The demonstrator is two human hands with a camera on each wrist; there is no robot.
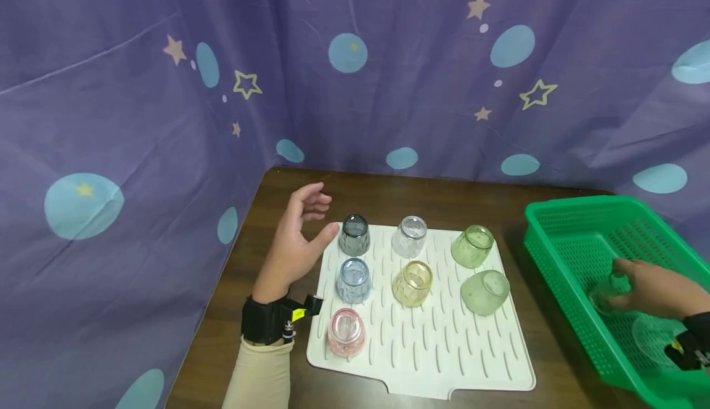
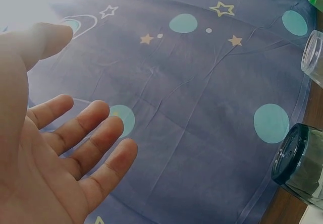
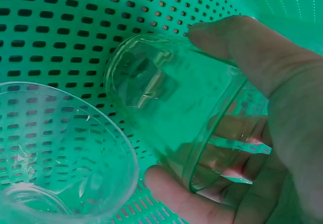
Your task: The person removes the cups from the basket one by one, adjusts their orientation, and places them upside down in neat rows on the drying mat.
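Inside the green basket (image 1: 596, 341), my right hand (image 1: 660, 289) grips a clear, tilted glass (image 3: 146, 98), thumb on one side and fingers curled round the other. A second clear glass (image 3: 70, 158) lies beside it in the basket. My left hand (image 1: 296, 249) hovers at the left edge of the white draining mat (image 1: 421, 347), fingers loosely bent and holding nothing. Nearest to its thumb is a dark grey glass (image 1: 355, 236). A blue glass (image 1: 354, 281) and a pink glass (image 1: 346, 334) stand in the same column, towards me.
Also on the mat are a clear glass (image 1: 409, 238), a yellow glass (image 1: 413, 284), a green glass (image 1: 473, 247) and a frosted green glass (image 1: 485, 293). The mat lies on a brown wooden table (image 1: 216, 329). A purple patterned curtain (image 1: 421, 107) hangs behind and to the left.
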